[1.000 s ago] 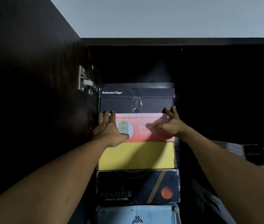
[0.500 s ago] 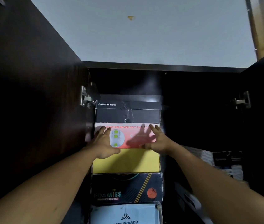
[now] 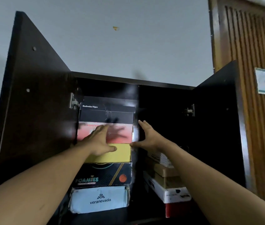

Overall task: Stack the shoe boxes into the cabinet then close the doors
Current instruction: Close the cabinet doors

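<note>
Boxes stacked (leftward) in cabinet.

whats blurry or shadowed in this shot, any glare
Head view: the left hand is smeared by motion blur; hand shadows fall on the red box and the black Onitsuka Tiger box; a bright glare streak runs beside the right hand; the right half of the cabinet is nearly black.

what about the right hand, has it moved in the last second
Yes. The right hand slid rightward off the front of the red box and is now past its right edge.
</note>
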